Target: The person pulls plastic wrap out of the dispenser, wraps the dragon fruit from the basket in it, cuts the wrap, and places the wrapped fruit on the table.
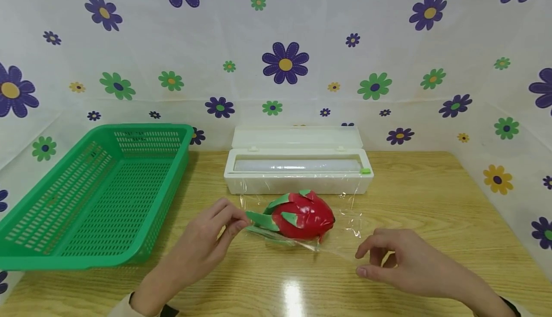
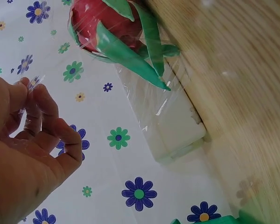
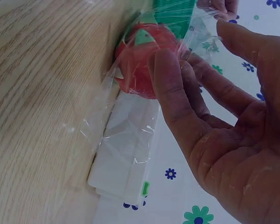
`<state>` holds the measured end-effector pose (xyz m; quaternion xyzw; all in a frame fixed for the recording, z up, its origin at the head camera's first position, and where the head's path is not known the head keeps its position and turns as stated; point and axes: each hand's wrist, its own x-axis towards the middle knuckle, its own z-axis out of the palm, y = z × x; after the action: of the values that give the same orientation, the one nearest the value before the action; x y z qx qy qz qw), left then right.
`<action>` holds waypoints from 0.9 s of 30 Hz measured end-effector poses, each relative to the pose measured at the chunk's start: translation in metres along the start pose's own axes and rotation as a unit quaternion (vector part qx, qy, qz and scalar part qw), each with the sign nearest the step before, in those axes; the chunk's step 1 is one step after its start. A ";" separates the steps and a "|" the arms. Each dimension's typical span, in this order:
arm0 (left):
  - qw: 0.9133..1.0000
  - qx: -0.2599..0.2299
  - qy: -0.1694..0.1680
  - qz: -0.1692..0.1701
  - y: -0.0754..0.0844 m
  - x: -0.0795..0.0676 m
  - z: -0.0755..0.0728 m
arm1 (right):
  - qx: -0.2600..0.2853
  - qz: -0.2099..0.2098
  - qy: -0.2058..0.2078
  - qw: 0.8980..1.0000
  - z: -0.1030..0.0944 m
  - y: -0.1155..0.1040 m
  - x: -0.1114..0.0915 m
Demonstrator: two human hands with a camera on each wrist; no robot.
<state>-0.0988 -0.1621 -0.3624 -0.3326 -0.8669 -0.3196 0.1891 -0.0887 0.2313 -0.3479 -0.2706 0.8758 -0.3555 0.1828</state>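
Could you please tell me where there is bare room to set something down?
Bare tabletop lies right of the white box, beyond the right hand; a narrow strip separates box and green basket. Film and left hand crowd the dragon fruit.

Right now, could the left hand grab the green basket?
Probably yes: the left hand is close beside the green basket, and I see only table between them. But it's pinching the clear wrap, so it would likely have to let go first.

No readable text, labels, numbers or signs.
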 end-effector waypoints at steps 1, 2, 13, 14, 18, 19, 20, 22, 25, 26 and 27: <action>1.000 -0.001 0.000 0.000 0.000 0.000 0.000 | -0.002 -0.001 -0.004 1.000 0.001 0.000 0.000; 1.000 -0.003 0.002 0.001 0.000 0.000 0.000 | -0.002 0.000 -0.010 1.000 0.001 0.000 0.001; 0.999 -0.053 0.004 -0.002 -0.001 -0.003 -0.006 | -0.010 -0.045 -0.023 0.999 0.009 0.002 0.002; 0.998 -0.055 0.004 0.000 -0.001 -0.003 -0.007 | -0.016 -0.059 -0.016 0.998 0.010 0.002 0.002; 0.998 -0.064 0.007 -0.005 -0.004 -0.002 -0.008 | -0.053 -0.116 0.030 0.991 0.014 -0.001 0.002; 0.998 -0.064 0.012 -0.001 -0.004 -0.002 -0.008 | -0.063 -0.122 0.040 0.990 0.014 -0.002 0.002; 0.998 -0.065 0.013 -0.004 -0.005 -0.002 -0.008 | -0.072 -0.121 0.046 0.989 0.014 -0.003 0.001; 0.998 -0.065 0.018 -0.005 -0.005 -0.001 -0.008 | -0.098 -0.111 0.053 0.988 0.013 -0.004 -0.001; 0.997 -0.067 0.028 0.000 -0.006 0.001 -0.008 | -0.149 -0.101 0.070 0.981 0.015 -0.007 -0.003; 0.997 -0.070 0.027 -0.003 -0.006 0.001 -0.008 | -0.169 -0.103 0.079 0.977 0.016 -0.008 -0.004; 0.997 -0.069 0.031 0.000 -0.007 0.001 -0.008 | -0.190 -0.108 0.091 0.972 0.017 -0.009 -0.004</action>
<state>-0.1034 -0.1706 -0.3589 -0.3354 -0.8363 -0.3888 0.1921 -0.0734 0.2196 -0.3530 -0.3603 0.9056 -0.2237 0.0083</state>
